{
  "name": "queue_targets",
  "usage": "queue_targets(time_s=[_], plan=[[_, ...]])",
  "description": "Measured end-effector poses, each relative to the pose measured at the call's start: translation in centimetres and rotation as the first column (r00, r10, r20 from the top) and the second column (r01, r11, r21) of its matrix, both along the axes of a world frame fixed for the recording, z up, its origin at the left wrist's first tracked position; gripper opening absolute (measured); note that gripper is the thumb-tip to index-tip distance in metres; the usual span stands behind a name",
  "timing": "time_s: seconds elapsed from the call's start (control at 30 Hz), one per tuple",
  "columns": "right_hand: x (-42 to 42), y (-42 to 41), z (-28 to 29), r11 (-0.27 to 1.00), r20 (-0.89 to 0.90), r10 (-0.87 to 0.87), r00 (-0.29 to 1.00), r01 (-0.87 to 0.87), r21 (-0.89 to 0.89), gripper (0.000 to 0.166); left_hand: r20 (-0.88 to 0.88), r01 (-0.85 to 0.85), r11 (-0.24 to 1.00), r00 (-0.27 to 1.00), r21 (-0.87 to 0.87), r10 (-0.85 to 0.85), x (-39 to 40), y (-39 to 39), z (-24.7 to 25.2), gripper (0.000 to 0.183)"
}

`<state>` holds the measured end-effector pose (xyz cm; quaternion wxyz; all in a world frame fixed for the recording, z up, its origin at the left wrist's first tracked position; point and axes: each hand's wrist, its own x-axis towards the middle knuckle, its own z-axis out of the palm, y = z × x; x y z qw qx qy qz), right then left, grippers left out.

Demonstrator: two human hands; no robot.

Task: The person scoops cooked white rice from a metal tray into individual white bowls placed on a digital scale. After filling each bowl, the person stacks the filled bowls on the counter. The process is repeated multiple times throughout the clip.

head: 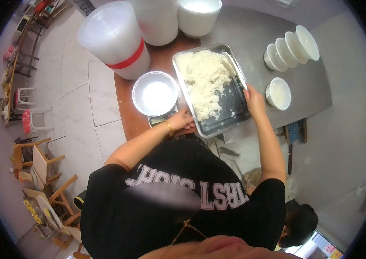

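A metal tray (213, 132) in front of me holds a heap of cooked white rice (204, 77), with the near right part of its floor showing. My right hand (254, 99) is at the tray's right rim, closed around the end of a long white utensil (237, 69), probably a rice paddle, whose far end lies by the rice. My left hand (183, 119) is at the tray's near left corner, fingers curled beside the rim; whether they grip it is unclear. Just beyond that hand, a white plastic bowl (137, 97) stands on a digital scale (157, 121).
Tall stacks of plastic tubs (115, 42) stand at the back left, beside stacked white bowls (199, 22). On the steel tabletop (251, 35) are tilted nested bowls (291, 48) and one bowl with white contents (279, 94). Another person's head (301, 223) shows behind me on the right.
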<state>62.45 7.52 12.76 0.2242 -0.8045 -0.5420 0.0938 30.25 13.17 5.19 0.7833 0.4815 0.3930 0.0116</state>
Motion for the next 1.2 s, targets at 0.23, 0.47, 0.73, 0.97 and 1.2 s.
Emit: queue_targets(time_s=[0.23, 0.47, 0.73, 0.97, 1.2], plan=[[-0.5, 1.9, -2.4, 0.970, 0.055, 0.237, 0.970, -0.232, -0.078, 0.031, -0.104, -0.055, 0.933, 0.990, 0.355, 0.097, 2.8, 0.1, -1.7, 0.036], [-4.7, -9.9, -1.2, 0.919, 0.080, 0.381, 0.921, -0.368, -0.144, 0.047, -0.075, -0.103, 0.950, 0.989, 0.296, 0.131, 2.9, 0.2, -1.7, 0.034], [-0.5, -4.9, 0.7, 0.969, 0.149, 0.228, 0.962, -0.239, 0.061, 0.039, -0.111, -0.029, 0.956, 0.992, 0.292, 0.064, 2.8, 0.5, -0.1, 0.032], [-3.0, -6.5, -3.6, 0.983, -0.105, 0.180, 0.978, -0.183, -0.019, 0.038, -0.058, -0.028, 0.963, 0.997, 0.270, 0.045, 2.7, 0.5, 0.5, 0.035], [-3.1, -8.0, 0.3, 0.978, 0.171, 0.200, 0.965, -0.207, 0.020, 0.037, -0.116, 0.036, 0.972, 0.993, 0.233, -0.009, 2.8, 0.8, -1.4, 0.033]])
